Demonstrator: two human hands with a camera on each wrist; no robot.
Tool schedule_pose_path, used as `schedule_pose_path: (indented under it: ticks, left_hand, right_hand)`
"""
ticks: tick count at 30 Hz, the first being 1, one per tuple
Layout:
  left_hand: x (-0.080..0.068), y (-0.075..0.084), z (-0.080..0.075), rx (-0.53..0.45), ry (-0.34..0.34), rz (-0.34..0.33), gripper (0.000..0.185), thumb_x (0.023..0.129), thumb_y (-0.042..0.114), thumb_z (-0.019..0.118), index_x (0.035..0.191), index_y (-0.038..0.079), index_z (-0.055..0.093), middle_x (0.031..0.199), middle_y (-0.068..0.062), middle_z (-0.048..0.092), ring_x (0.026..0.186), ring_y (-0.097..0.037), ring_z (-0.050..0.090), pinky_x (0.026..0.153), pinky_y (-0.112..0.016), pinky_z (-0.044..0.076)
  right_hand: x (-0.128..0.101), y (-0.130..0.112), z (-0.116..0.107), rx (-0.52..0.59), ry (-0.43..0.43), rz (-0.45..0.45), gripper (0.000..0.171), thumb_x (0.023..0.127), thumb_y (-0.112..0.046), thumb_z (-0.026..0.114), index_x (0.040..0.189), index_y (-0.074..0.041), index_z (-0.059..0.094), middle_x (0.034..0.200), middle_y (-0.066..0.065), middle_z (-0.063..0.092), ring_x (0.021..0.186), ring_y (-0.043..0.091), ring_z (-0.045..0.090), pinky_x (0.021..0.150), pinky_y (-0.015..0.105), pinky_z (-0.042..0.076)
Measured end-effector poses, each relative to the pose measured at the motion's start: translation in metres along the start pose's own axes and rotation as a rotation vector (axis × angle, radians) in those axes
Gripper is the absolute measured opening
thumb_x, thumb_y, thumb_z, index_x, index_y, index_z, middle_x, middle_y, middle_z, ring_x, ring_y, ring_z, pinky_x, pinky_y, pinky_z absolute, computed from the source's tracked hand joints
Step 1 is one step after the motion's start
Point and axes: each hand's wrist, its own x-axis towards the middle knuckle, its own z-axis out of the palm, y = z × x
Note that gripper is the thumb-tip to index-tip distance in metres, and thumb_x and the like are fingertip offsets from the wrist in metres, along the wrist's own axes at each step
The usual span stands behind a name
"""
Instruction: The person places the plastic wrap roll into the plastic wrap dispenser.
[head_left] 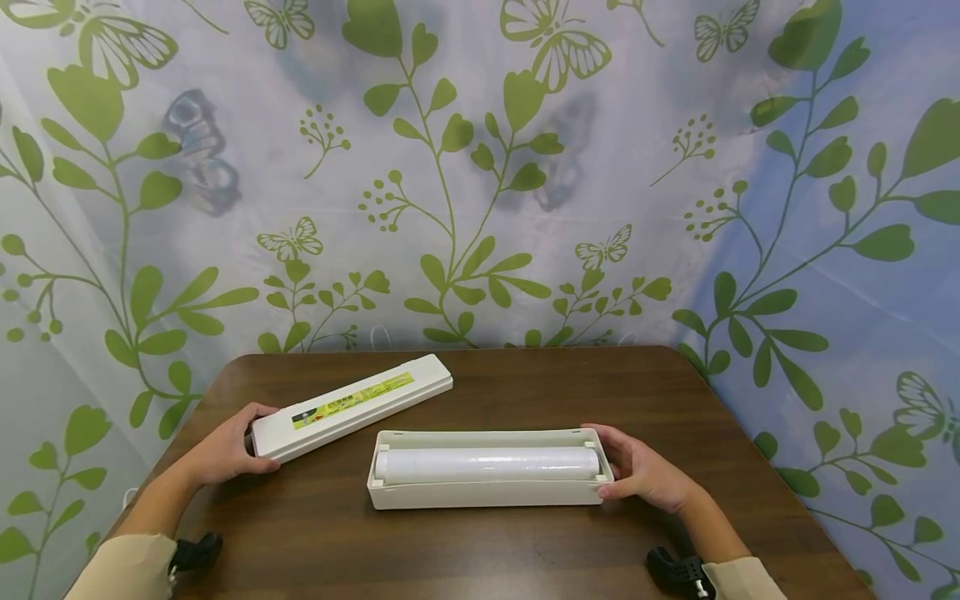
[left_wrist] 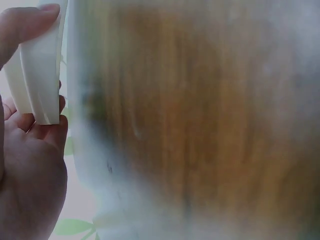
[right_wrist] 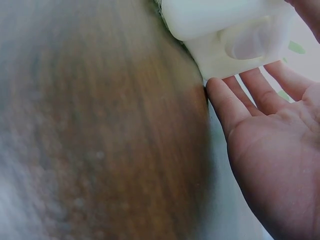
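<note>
The open dispenser tray sits at table centre and contains one film roll. The right hand, fingers straight, touches its right end. The left hand grips the detached lid at its near end; the left-wrist view alone shows thumb and fingers pinching the lid's edge.

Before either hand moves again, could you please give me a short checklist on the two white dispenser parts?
1. Left hand holds the lid by its end: ok.
2. Right hand rests against the tray end, fingers straight: ok.
3. Film roll seated in tray: ok.
4. Lid and tray apart on the table: ok.
5. Film's loose edge findable: cannot tell.
</note>
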Motion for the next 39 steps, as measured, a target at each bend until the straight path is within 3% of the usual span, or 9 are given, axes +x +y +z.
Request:
schedule_pose_path:
  ticks: [6, 30, 35, 39]
  left_hand:
    - [-0.005, 0.000, 0.003, -0.027, 0.050, 0.014, 0.080, 0.072, 0.034, 0.094, 0.133, 0.005, 0.051, 0.124, -0.013, 0.062, 0.097, 0.000, 0.053, 0.081, -0.019, 0.045]
    - [-0.010, 0.026, 0.015, -0.034, 0.238, 0.045, 0.079, 0.070, 0.031, 0.096, 0.135, 0.009, 0.057, 0.122, -0.014, 0.067, 0.095, 0.001, 0.054, 0.078, -0.017, 0.045]
    - [-0.008, 0.034, 0.019, -0.079, 0.248, 0.062, 0.077, 0.070, 0.028, 0.096, 0.135, 0.010, 0.058, 0.122, -0.012, 0.067, 0.093, 0.000, 0.054, 0.077, -0.017, 0.045]
    - [-0.007, 0.038, 0.022, -0.130, 0.262, 0.079, 0.076, 0.071, 0.024, 0.096, 0.135, 0.008, 0.059, 0.123, -0.011, 0.064, 0.096, 0.004, 0.053, 0.080, -0.010, 0.043]
  right_hand:
    - [0.000, 0.000, 0.002, 0.000, 0.002, 0.001, 0.092, 0.083, 0.002, 0.078, 0.158, 0.001, 0.024, 0.153, 0.031, 0.036, 0.127, 0.019, 0.056, 0.097, 0.037, 0.057]
    - [-0.002, 0.000, 0.003, -0.006, 0.022, 0.007, 0.092, 0.084, 0.002, 0.078, 0.158, 0.001, 0.024, 0.153, 0.034, 0.033, 0.126, 0.017, 0.056, 0.097, 0.036, 0.057]
    - [-0.002, -0.002, 0.004, -0.007, 0.028, 0.011, 0.092, 0.083, 0.001, 0.078, 0.158, 0.001, 0.024, 0.153, 0.035, 0.033, 0.125, 0.015, 0.056, 0.098, 0.035, 0.057]
    - [-0.002, -0.003, 0.005, -0.004, 0.025, 0.007, 0.092, 0.083, 0.002, 0.078, 0.158, 0.001, 0.023, 0.153, 0.035, 0.033, 0.125, 0.015, 0.056, 0.097, 0.035, 0.057]
